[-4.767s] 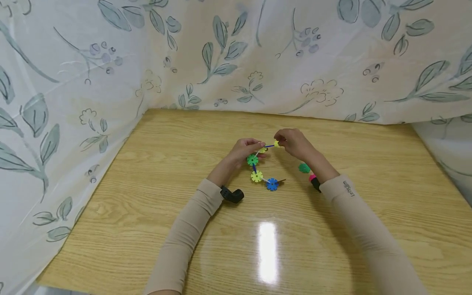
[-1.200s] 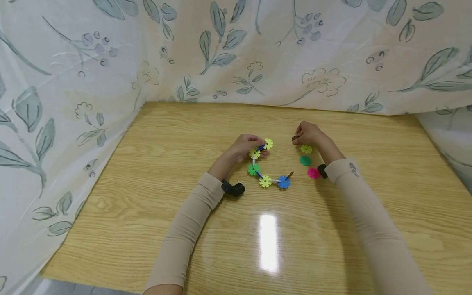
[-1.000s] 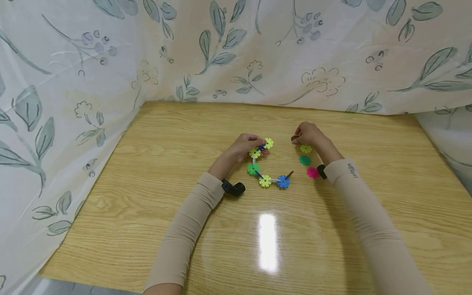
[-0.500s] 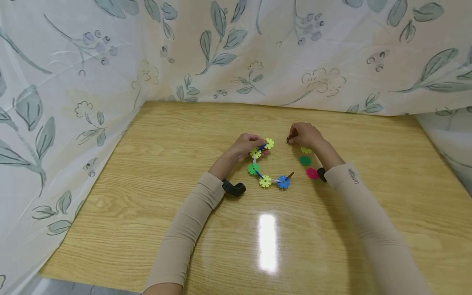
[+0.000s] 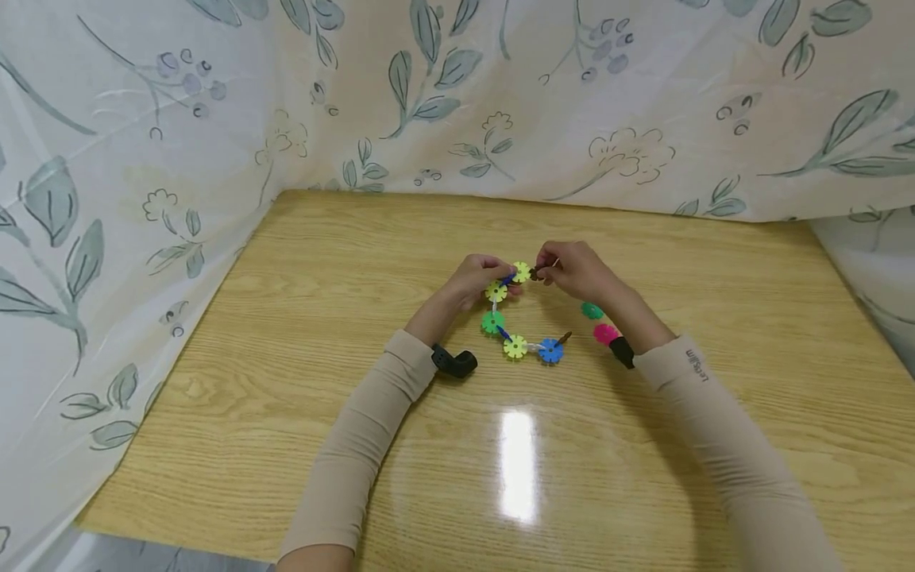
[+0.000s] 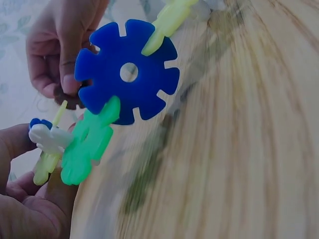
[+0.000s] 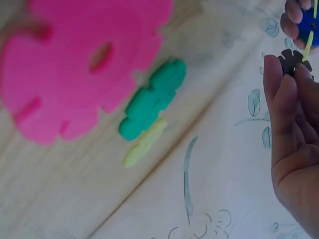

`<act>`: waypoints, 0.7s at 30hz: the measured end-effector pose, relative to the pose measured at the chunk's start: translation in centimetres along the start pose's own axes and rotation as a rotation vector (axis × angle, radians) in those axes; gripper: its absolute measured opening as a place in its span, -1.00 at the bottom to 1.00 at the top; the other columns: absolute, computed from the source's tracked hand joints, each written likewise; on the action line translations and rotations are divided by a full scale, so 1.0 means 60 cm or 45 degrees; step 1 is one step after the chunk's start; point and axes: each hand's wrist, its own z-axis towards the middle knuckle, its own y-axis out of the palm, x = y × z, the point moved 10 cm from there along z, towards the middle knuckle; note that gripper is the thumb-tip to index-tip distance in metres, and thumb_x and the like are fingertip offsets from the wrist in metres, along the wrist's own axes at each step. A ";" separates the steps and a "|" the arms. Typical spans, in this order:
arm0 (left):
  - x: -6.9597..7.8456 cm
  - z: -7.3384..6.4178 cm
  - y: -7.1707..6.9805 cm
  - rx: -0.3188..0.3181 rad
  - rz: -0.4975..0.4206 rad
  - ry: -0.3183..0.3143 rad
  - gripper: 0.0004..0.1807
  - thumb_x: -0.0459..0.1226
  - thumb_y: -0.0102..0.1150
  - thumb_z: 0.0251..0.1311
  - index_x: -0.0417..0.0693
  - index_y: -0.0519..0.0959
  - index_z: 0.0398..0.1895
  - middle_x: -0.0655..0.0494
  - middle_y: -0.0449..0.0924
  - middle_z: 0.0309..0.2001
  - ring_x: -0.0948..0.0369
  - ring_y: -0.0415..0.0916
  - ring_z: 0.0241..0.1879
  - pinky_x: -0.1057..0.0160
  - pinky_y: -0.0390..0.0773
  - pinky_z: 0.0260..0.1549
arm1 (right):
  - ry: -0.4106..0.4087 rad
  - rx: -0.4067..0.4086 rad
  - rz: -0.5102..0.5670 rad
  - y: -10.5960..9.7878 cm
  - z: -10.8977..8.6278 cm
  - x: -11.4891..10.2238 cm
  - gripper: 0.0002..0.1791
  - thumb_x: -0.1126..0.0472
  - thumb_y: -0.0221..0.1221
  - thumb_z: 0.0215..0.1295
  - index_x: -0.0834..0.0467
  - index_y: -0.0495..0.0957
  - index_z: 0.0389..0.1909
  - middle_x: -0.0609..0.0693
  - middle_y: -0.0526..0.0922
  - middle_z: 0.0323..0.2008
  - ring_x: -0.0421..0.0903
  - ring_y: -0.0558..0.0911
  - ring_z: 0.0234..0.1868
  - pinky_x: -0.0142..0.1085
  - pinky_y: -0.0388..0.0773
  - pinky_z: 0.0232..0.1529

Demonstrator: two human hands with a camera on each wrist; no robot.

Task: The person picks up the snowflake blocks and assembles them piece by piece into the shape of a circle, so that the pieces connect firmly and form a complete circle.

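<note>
My left hand [image 5: 473, 280] pinches the far end of a curved chain of slotted flower-shaped discs. At that end is a yellow disc [image 5: 521, 272], joined through a blue one seen edge-on. The chain runs down through a green disc [image 5: 492, 322] and a lower yellow disc [image 5: 515, 346] to a blue disc [image 5: 550, 350], with a brown disc [image 5: 564, 338] standing edgewise in it. Between thumb and fingers, my right hand [image 5: 577, 270] pinches another brown disc [image 7: 294, 62]. It meets the yellow end disc's edge; how deeply the slots engage is unclear.
On the wooden table [image 5: 400, 445], a loose green disc [image 5: 592, 311] and a pink disc [image 5: 605, 334] lie near my right wrist. A loose yellow disc [image 7: 144, 143] appears beyond them in the right wrist view. A patterned cloth [image 5: 429, 159] hangs behind the table.
Earlier a yellow disc was brought to the chain's end, where one now sits. My right hand has since carried the brown disc leftward to it. The left hand has stayed nearly still.
</note>
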 end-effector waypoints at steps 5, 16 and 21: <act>0.001 -0.004 0.003 0.001 -0.050 0.007 -0.76 -0.31 0.05 0.27 -0.35 0.54 -0.16 -0.05 0.68 -0.44 0.17 0.67 -0.46 0.38 0.59 -0.35 | -0.118 0.034 -0.057 0.002 -0.001 -0.017 -0.93 0.36 0.12 0.24 0.31 0.50 -0.36 0.18 0.66 -0.38 0.01 0.64 -0.39 -0.24 0.54 -0.41; -0.017 -0.006 -0.002 0.084 -0.160 -0.020 -0.81 -0.39 0.01 0.27 -0.41 0.52 -0.23 -0.17 0.61 -0.28 0.23 0.64 -0.49 0.40 0.61 -0.42 | -0.240 -0.019 -0.019 0.016 0.001 -0.031 -0.96 0.42 0.17 0.17 0.35 0.54 -0.42 0.20 0.66 -0.42 -0.01 0.65 -0.42 -0.27 0.54 -0.42; -0.016 -0.003 0.003 0.071 -0.202 0.008 -0.83 -0.37 0.01 0.27 -0.37 0.52 -0.28 -0.07 0.61 -0.42 0.24 0.63 -0.51 0.39 0.62 -0.43 | -0.265 -0.036 -0.059 0.011 0.001 -0.034 -0.96 0.41 0.18 0.15 0.31 0.51 -0.43 0.16 0.66 -0.41 -0.04 0.64 -0.42 -0.28 0.52 -0.44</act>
